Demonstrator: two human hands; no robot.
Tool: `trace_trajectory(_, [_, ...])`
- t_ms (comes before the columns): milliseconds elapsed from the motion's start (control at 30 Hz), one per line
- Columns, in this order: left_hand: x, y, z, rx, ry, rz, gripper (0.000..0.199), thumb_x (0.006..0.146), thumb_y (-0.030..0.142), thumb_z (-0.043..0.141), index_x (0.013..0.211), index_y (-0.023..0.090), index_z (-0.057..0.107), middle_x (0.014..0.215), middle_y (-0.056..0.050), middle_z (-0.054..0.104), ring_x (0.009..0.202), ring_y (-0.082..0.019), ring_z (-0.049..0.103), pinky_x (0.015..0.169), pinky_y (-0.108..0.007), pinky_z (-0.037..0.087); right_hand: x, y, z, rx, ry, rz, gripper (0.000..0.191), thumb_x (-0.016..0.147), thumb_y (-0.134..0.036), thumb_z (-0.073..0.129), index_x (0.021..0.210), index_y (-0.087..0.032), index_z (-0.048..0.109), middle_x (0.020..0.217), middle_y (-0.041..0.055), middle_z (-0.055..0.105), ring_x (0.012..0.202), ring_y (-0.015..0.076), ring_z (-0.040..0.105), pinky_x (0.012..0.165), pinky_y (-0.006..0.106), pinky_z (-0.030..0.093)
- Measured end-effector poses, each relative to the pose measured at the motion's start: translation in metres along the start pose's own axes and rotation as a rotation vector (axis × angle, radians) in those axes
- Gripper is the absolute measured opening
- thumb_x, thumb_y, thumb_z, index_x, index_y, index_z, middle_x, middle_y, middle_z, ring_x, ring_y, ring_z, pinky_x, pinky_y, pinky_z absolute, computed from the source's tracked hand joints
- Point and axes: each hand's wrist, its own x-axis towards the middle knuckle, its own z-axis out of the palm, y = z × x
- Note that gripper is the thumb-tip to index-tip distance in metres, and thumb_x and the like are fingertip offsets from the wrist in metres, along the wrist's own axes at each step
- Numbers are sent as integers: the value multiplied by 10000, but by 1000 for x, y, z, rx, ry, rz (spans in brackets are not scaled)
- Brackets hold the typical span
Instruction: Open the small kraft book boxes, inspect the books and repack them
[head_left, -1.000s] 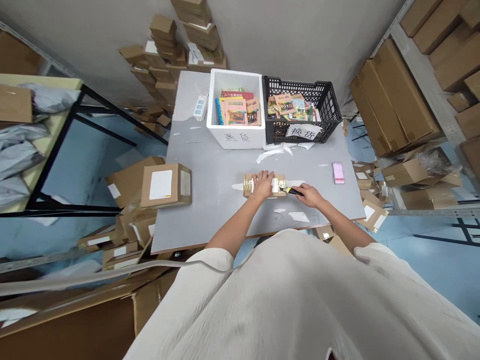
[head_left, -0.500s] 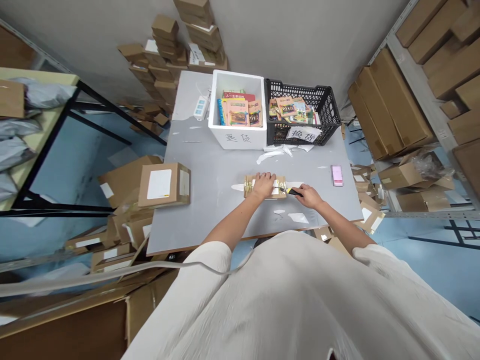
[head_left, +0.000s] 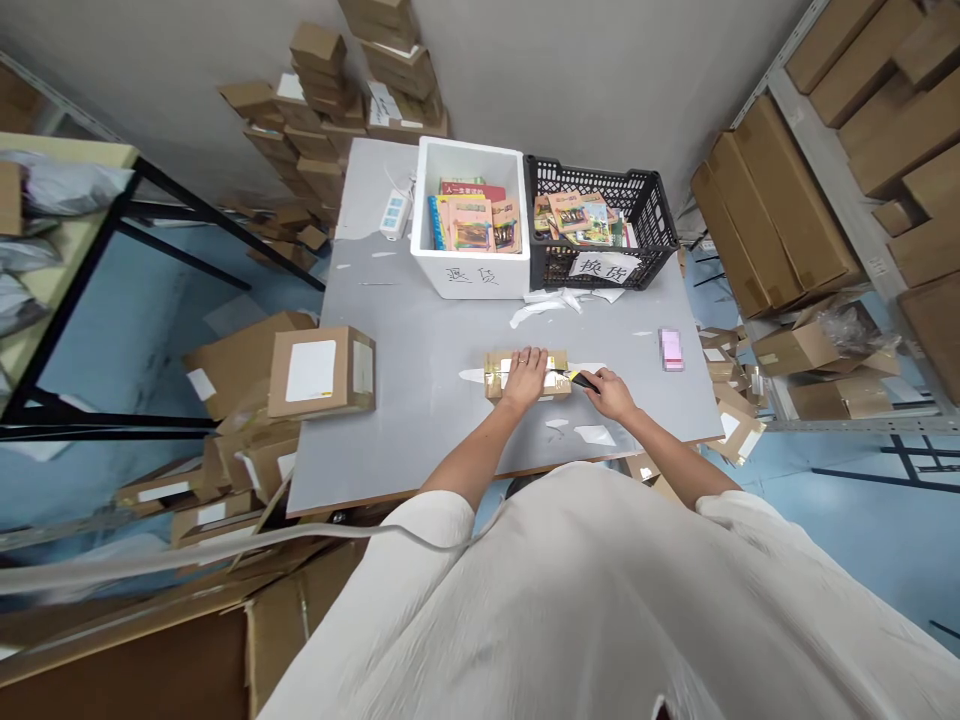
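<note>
A small brown cardboard box [head_left: 493,374] with shiny tape and a white label lies on the grey table [head_left: 420,420] in front of me. My left hand [head_left: 526,376] lies on top of the box, its fingers stretched toward the far edge. In my right hand [head_left: 611,394] is a black and yellow utility knife [head_left: 583,380], closed in the fingers. The knife points left, with its front end at the box's right part. Whether the blade is in the tape is too small to tell.
A larger labelled box [head_left: 322,372] stands at the table's left. At the back are a white foam bin [head_left: 469,275] and a black crate [head_left: 652,225], both holding books. A phone [head_left: 671,350] lies right, paper scraps [head_left: 595,435] nearby. Boxes and shelves surround the table.
The whole view has shifted slightly. My right hand and the knife have moved a little left toward the box. My left hand stays on the box.
</note>
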Motion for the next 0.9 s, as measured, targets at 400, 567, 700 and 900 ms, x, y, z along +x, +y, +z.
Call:
trace_trajectory(400, [-5,-4,12,-87,54,-20,680,1091,320,411,1727,89,483,1757,-259,510,1733,-409,341,1436,-656,153,8,60,-2,219,229,124,589,1061,-415,600,1610,-208,647,1371,193,694,1265,405,632,1077,527,560])
trace_trajectory(567, [-16,-11,3,-77,55,-24,749,1050,437,551,1734,141,476,1826,-218,423,1761,-400,275,1452,-634,115,16,51,7,405,224,106,480,1021,-444,635,1433,-219,736,1296,158,727,1254,368,670,1126,527,566])
trace_trajectory(700, [-42,-27,-14,-53,83,-71,888,959,582,736,1728,215,486,1846,-205,378,1762,-444,235,1443,-672,83,27,26,22,549,198,84,493,978,-498,672,1382,-224,742,1298,147,755,1208,346,699,1113,520,580])
trace_trajectory(900, [-85,-55,-19,-126,143,-303,1007,863,600,867,1719,244,472,1858,-216,269,1697,-503,309,1372,-698,296,37,-7,32,698,97,73,509,958,-564,687,1371,-267,705,1298,100,809,1189,334,741,1084,526,593])
